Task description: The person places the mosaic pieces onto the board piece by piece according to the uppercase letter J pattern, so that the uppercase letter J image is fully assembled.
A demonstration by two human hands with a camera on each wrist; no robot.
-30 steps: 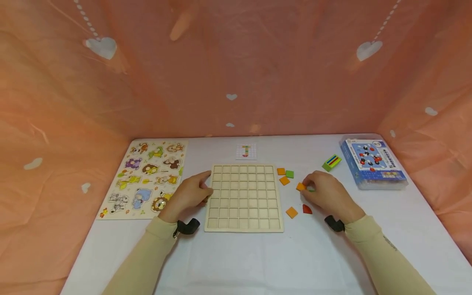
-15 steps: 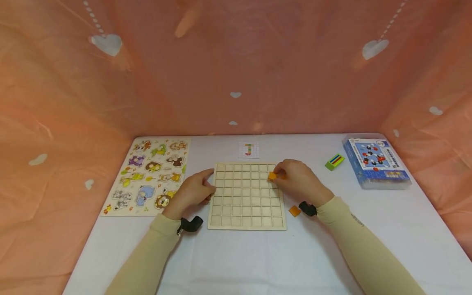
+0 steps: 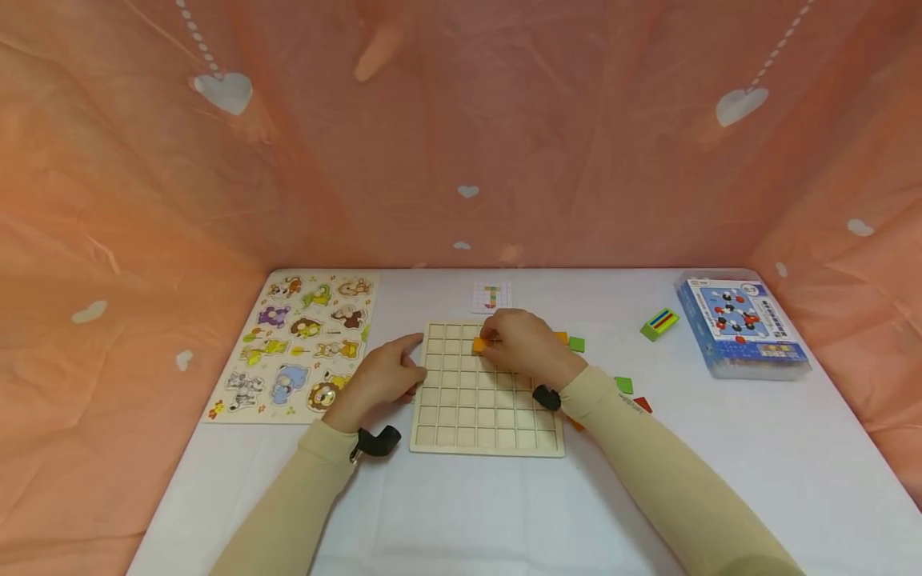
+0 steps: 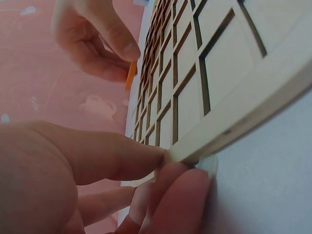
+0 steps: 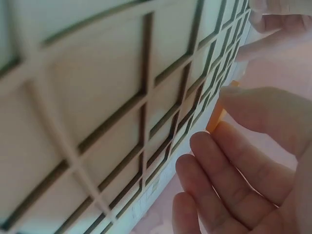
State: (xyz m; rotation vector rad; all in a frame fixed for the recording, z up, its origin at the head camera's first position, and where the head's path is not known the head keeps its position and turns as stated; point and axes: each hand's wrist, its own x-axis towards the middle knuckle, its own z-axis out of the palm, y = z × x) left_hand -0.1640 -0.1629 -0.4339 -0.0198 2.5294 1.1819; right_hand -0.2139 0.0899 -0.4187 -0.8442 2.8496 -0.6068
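Note:
My right hand (image 3: 524, 344) pinches an orange square tile (image 3: 479, 346) between thumb and fingertips, over the upper part of the pale wooden grid board (image 3: 448, 436). In the right wrist view the orange tile (image 5: 216, 114) stands edge-on close to the board's grid. My left hand (image 3: 383, 374) is at the board's left edge, and in the left wrist view its thumb (image 4: 117, 157) lies on the rim with curled fingers against the side. Right of the board lie a green tile (image 3: 577, 344), another green tile (image 3: 623, 386) and a red piece (image 3: 643, 404), with orange tiles partly hidden by the right arm.
Behind the board lies a small card (image 3: 492, 297) with a coloured J pattern. An animal puzzle board (image 3: 291, 344) lies left. At the right are a small green block (image 3: 659, 324) with coloured stripes and a blue-and-white boxed set (image 3: 742, 324).
My right hand has taken the orange tile from the loose pieces leftward over the board, toward its upper middle. The left hand stays at the board's left edge.

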